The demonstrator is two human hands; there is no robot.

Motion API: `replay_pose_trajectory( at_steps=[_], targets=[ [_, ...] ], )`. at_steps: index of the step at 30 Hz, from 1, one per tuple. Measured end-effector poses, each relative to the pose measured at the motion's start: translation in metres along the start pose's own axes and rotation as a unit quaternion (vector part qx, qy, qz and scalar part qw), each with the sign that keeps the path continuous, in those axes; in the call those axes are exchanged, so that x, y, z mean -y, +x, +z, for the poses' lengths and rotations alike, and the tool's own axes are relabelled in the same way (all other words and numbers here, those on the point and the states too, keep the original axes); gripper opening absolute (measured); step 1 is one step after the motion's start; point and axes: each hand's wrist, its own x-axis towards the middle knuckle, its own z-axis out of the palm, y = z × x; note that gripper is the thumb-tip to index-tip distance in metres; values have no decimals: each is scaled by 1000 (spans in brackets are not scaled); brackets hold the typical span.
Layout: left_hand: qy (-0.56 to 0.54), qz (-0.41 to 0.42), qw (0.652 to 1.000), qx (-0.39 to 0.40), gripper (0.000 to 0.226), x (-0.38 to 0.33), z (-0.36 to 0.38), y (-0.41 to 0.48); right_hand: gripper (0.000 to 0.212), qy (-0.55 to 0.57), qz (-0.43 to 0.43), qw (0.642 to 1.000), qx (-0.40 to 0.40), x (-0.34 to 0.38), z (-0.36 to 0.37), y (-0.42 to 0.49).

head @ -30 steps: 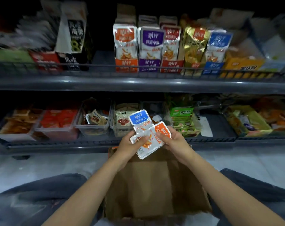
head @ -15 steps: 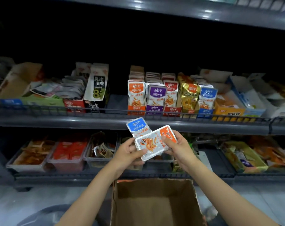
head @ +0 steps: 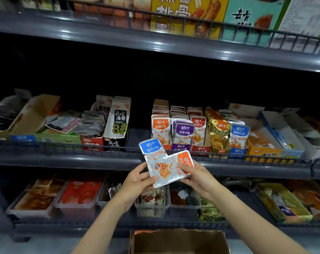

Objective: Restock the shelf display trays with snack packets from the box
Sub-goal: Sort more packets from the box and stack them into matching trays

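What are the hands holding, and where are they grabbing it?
Two snack packets: a blue-topped packet behind an orange-topped packet. The left hand grips their lower left side; the right hand pinches the orange end.

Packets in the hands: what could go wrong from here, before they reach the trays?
1. The blue-topped packet and the orange-topped packet overlap, held together by the left hand and right hand. Separating them could let one slip, and it might miss the box below.
2. Their matching rows stand apart: the orange row on the left, the blue row further right. A packet could easily go into the wrong row.
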Motion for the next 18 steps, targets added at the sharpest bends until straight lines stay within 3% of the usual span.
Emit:
replay_pose_trajectory(
  at_steps=[5,11,15,18],
  targets=[
    [35,34,998,-48,30,-13,-6,15,41,-114,-52,992,-9,18,8,18],
    [84,88,981,-148,18,-35,-33,33,39,-216,-142,965,-30,84,20,36],
    [117,97,977,-151,16,-43,-48,40,42,-407,-265,872,-52,131,28,64],
    [128,105,974,-153,17,-47,-51,43,52,-507,-279,815,-26,143,36,91]
  ],
)
